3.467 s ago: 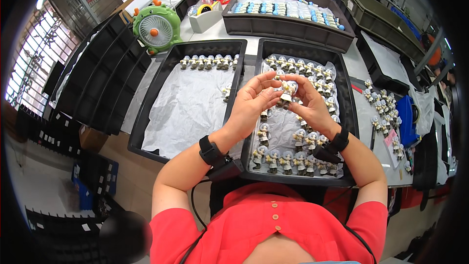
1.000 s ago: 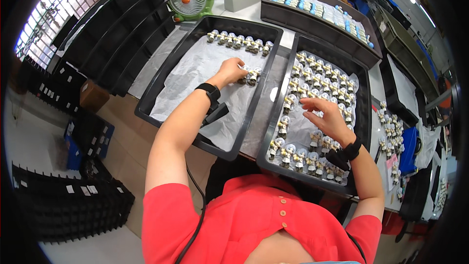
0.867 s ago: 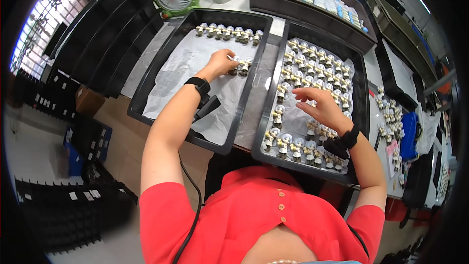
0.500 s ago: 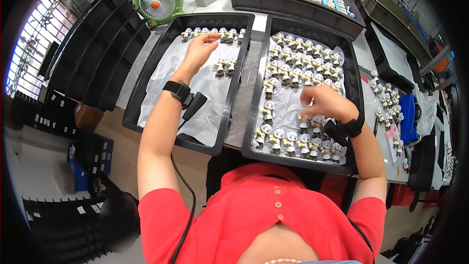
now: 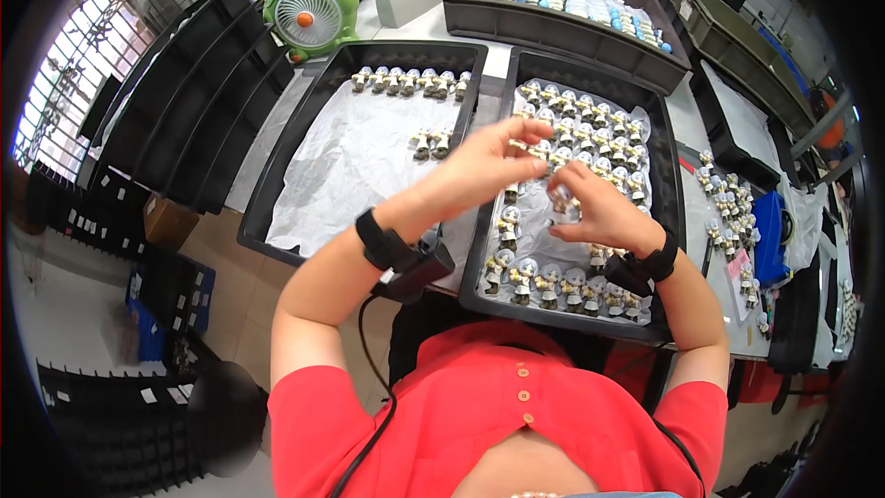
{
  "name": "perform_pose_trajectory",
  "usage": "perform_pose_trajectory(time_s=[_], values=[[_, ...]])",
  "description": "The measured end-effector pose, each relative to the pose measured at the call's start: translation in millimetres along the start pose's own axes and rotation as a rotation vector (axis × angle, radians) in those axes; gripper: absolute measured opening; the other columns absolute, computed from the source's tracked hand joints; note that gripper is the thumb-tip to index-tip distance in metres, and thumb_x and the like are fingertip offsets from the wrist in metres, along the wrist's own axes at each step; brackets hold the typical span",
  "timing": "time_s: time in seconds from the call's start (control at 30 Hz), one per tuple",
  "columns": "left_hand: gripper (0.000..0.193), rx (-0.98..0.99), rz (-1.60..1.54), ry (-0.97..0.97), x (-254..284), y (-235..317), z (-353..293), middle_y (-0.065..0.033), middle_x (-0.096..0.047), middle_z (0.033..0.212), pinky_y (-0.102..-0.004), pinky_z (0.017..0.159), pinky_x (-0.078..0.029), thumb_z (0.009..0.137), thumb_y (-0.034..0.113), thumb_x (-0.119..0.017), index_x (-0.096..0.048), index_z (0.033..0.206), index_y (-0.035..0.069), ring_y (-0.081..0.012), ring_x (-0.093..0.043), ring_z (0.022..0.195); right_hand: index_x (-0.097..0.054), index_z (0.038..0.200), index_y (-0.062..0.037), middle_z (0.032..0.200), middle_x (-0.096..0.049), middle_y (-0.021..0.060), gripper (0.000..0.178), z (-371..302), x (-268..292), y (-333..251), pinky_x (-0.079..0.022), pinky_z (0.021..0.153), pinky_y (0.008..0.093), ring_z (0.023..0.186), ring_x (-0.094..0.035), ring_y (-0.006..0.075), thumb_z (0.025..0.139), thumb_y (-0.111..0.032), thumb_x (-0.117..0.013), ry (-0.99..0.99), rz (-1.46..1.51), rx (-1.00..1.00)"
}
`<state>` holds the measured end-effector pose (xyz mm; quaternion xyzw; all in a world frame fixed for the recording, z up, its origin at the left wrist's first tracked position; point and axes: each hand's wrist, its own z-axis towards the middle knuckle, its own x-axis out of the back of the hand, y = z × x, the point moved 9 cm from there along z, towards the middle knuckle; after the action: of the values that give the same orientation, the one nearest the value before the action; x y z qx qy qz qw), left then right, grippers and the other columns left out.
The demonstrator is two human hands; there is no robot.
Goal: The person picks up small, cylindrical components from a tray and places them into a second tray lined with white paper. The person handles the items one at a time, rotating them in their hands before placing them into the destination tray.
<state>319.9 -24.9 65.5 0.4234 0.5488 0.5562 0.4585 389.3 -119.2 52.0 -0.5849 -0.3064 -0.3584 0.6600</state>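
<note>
My right hand (image 5: 604,212) is closed on a small figurine (image 5: 563,203) with pale hair, held above the black right tray (image 5: 472,290). Reaching in from the left, my left hand (image 5: 484,164) has its thumb and fingers apart, close to that figurine and with nothing visible in it. Rows of similar figurines (image 5: 548,286) stand on white paper in the right tray, some hidden behind my hands. The black left tray (image 5: 267,166), also paper-lined, has a far row of figurines (image 5: 394,81) and a pair (image 5: 430,143) nearer its right side.
A green fan (image 5: 309,14) and a grey tape dispenser (image 5: 408,5) stand behind the trays. A brown crate (image 5: 562,37) holds blue-and-white pieces. More loose figurines (image 5: 728,207) lie on the table at right, beside a blue box (image 5: 772,240). Black trays (image 5: 184,101) stack at left.
My left hand has moved from the left tray's far row, rightward and nearer, to over the right tray. A figurine now shows in my right hand, which is raised near the left.
</note>
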Motion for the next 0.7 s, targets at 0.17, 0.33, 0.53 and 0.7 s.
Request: perform_pose_trajectory(time_s=[0.17,0.33,0.53,0.7], values=[[0.055,0.049,0.022,0.027,-7,-4,1,-0.0092,-0.044,0.127,-0.0282,0.089,-0.044,0.088,0.011,-0.059,-0.036,0.138,0.007,-0.0126,-0.051,0.105,-0.041,0.13,-0.0079,0.122,-0.05,0.0089,0.075,0,35,-24,-0.044,0.09,0.0329,0.103,-0.052,0.0203,0.065,-0.007,-0.078,0.335,0.156,0.197],[0.054,0.09,-0.135,-0.027,-11,-14,2,-0.0086,-0.047,0.127,-0.0274,0.087,-0.046,0.088,0.011,-0.059,-0.037,0.138,0.01,-0.0119,-0.054,0.1,-0.032,0.139,-0.0115,0.128,-0.049,0.0109,0.085,-1,35,-23,-0.044,0.089,0.0343,0.111,-0.052,0.0241,0.067,-0.007,-0.076,0.403,0.185,0.23],[0.047,0.024,-0.089,-0.046,-8,-17,4,-0.0054,-0.05,0.124,-0.0278,0.086,-0.047,0.088,0.014,-0.06,-0.045,0.132,0.01,-0.0109,-0.055,0.101,-0.026,0.143,-0.0103,0.136,-0.044,0.0122,0.091,2,29,-21,-0.044,0.091,0.0351,0.116,-0.051,0.0246,0.068,-0.008,-0.077,0.386,0.202,0.23],[0.046,0.15,-0.235,-0.022,-10,-26,6,-0.0063,-0.057,0.116,-0.0285,0.083,-0.05,0.09,0.018,-0.061,-0.044,0.132,0.008,-0.0133,-0.06,0.097,-0.021,0.145,-0.0109,0.134,-0.045,0.0123,0.097,1,27,-16,-0.046,0.087,0.0348,0.108,-0.054,0.025,0.067,-0.012,-0.078,0.437,0.199,0.206]])
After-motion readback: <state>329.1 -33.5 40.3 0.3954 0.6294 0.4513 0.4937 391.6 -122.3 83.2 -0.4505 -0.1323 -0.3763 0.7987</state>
